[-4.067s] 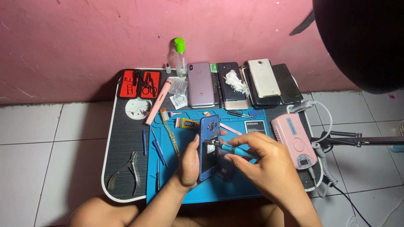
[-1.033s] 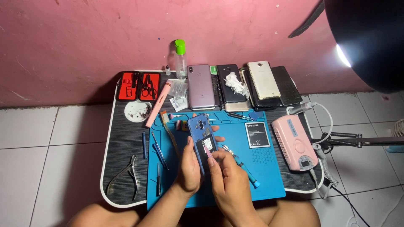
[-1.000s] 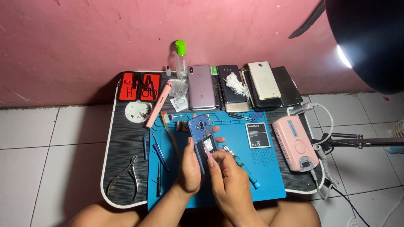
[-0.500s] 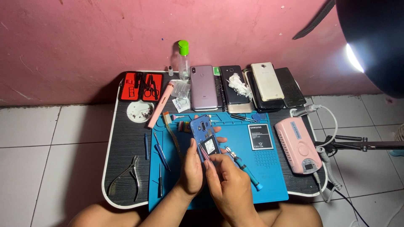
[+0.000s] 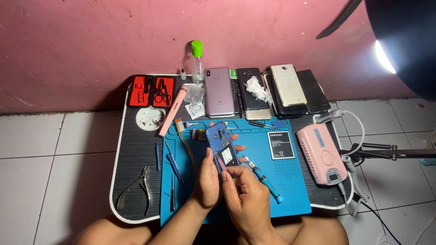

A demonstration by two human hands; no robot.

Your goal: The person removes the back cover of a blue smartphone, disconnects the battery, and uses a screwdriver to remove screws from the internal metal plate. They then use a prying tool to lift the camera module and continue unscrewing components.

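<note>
Right now the left hand (image 5: 206, 181) cradles a blue phone (image 5: 221, 145) with its back opened up, fingers wrapped round the edge, grip closed on the body, holding it tilted above the blue work mat (image 5: 290, 181). Over comes the right hand (image 5: 245, 195), fingertips pressed together on the phone's lower half, right at the dark panel there; whether it pinches a small part I cannot tell. Just beside that hand lies a teal-handled screwdriver (image 5: 265, 179) on the mat, and a loose black battery (image 5: 280, 145) sits further right. On the far right of the bench (image 5: 136, 154) rests a pink boxy device (image 5: 321, 153) with a coiled white cord. Along the back, a row of phones: a mauve one (image 5: 219, 92), a dark one (image 5: 252, 93) with white scraps on it, a white one (image 5: 288, 85). Left side, a red tool case (image 5: 151, 90), a pink pen-like tool (image 5: 172, 111), and metal nippers (image 5: 138, 188). A clear bottle with a green cap (image 5: 197, 61) stands at the back.
</note>
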